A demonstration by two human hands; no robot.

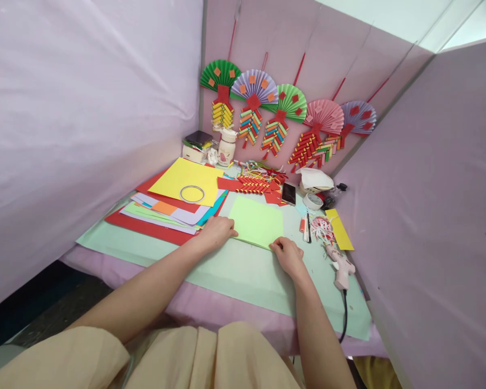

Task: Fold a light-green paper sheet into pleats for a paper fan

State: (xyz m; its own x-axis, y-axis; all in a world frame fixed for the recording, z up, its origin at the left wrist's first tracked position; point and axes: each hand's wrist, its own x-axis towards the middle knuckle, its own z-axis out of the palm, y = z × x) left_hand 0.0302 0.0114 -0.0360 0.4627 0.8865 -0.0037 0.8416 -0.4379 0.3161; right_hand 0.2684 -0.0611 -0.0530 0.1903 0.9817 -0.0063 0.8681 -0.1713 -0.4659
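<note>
A light green sheet of paper [257,220] lies on the pale green table cover in front of me. My left hand [221,231] pinches its near left corner, with the fingertips closed on the edge. At the near right corner my right hand [287,254] grips the same sheet between thumb and fingers. The near edge looks slightly raised or folded; I cannot tell which. Just beyond the sheet lies a row of red paper rolls with yellow ends [253,185], joined to a red strip [227,184].
Left, a stack of coloured paper topped by a yellow sheet [178,181] bears a ring [191,194]. Right are a phone [289,194], a tape roll [312,201], tangled cords [323,229] and a corded glue gun [342,267]. A white bottle [227,147] stands behind; paper fans [254,86] hang above.
</note>
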